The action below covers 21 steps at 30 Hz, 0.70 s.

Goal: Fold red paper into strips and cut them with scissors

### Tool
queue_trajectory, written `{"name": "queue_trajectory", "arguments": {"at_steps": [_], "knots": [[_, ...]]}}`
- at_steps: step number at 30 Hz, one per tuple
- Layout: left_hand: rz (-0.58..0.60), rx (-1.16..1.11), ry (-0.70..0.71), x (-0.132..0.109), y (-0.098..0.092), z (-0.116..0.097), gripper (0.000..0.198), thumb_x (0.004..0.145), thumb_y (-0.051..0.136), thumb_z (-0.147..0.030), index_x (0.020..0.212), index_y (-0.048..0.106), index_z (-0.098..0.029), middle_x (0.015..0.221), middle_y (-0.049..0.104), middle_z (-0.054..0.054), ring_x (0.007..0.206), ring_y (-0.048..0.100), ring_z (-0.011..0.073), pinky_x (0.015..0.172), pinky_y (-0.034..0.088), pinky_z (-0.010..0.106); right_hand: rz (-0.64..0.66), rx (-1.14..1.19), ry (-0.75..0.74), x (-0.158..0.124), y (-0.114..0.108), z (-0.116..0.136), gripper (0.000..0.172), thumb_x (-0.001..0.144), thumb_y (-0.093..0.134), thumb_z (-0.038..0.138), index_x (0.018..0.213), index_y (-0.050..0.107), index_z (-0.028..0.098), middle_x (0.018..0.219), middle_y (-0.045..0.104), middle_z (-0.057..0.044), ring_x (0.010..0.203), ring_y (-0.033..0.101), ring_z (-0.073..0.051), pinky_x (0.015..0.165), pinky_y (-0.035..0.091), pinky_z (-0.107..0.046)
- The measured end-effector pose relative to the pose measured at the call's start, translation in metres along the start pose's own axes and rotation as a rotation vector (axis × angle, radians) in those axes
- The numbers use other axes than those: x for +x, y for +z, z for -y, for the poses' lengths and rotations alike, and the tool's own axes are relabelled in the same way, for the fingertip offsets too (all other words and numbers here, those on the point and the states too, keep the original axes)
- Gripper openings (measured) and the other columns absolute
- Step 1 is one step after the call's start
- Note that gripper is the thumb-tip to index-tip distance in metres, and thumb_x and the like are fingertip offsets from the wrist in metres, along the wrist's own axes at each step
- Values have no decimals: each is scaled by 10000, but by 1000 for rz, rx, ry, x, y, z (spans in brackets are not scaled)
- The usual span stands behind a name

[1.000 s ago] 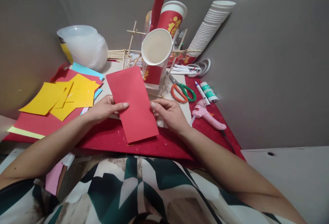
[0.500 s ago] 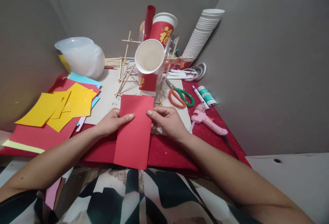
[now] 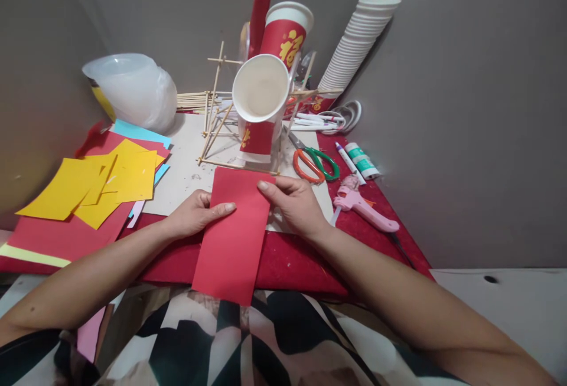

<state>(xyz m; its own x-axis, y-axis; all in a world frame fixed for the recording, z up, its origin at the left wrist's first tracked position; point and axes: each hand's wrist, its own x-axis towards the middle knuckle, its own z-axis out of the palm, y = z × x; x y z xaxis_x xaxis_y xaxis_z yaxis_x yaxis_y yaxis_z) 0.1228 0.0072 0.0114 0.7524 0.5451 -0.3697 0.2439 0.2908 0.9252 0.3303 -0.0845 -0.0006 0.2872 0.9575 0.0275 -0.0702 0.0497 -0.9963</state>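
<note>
A plain red rectangle of paper (image 3: 234, 238) is held between my two hands at the table's front edge. My left hand (image 3: 197, 215) grips its left edge, thumb on top and fingers hidden beneath. At the upper right corner my right hand (image 3: 295, 203) pinches it, thumb over the face. Just beyond the paper stands a frame of thin wooden sticks (image 3: 215, 132). An open paper cup (image 3: 260, 88) faces me within that frame, and a red cup with gold lettering (image 3: 287, 35) rises behind it.
Scissors (image 3: 314, 164), a pink glue gun (image 3: 365, 209), a purple-capped marker (image 3: 349, 163) and a green-and-white tube (image 3: 362, 160) lie to the right. A tall leaning stack of cups (image 3: 358, 46) stands behind. On the left are yellow papers (image 3: 133, 173) and a white plastic bag (image 3: 142, 91).
The paper has tilted, its top shifting right and its lower edge coming nearer to me. My right hand has moved slightly right and up with the corner. The view has shifted a little.
</note>
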Motion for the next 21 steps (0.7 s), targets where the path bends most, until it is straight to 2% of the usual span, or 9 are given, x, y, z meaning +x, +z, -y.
{"name": "queue_trajectory", "arguments": {"at_steps": [3,9,13,16,19,21], "knots": [[24,2,-2,0,-1,0,402,761,841,-549,713,779,-155,757,789,73,620,696,151,587,540,224,-14,-21,-2,0,-1,-2,472,742,783,642,621,697,194,555,610,4,519,503,-129,503,408,-270],[171,76,-59,-1,-6,-3,315,761,861,-475,829,808,-172,885,815,80,730,744,188,671,583,255,-63,-81,-99,1,-2,2,554,776,724,683,517,607,207,524,567,4,537,482,-132,527,399,-279],[179,85,-71,-2,-7,-3,333,773,846,-502,820,804,-175,877,816,78,726,744,186,666,584,253,-103,-73,-145,2,-1,6,579,760,727,711,509,593,207,528,551,7,527,474,-121,520,402,-272],[89,85,-18,-2,-6,-1,361,753,857,-515,759,785,-162,821,806,77,674,722,176,622,567,246,-79,-6,-61,3,-1,7,606,744,688,778,554,599,210,526,569,-1,495,525,-128,481,425,-262],[-65,31,67,0,-5,1,399,721,873,-533,761,772,-149,814,799,91,676,715,193,627,572,272,92,18,61,1,1,8,637,717,664,828,612,599,203,537,572,2,475,543,-126,451,429,-249],[-116,-24,102,2,-4,2,417,690,890,-537,791,768,-150,826,796,98,732,729,219,685,595,307,219,-46,105,-2,3,9,621,717,697,793,595,571,197,515,522,28,454,476,-99,441,388,-232]]}}
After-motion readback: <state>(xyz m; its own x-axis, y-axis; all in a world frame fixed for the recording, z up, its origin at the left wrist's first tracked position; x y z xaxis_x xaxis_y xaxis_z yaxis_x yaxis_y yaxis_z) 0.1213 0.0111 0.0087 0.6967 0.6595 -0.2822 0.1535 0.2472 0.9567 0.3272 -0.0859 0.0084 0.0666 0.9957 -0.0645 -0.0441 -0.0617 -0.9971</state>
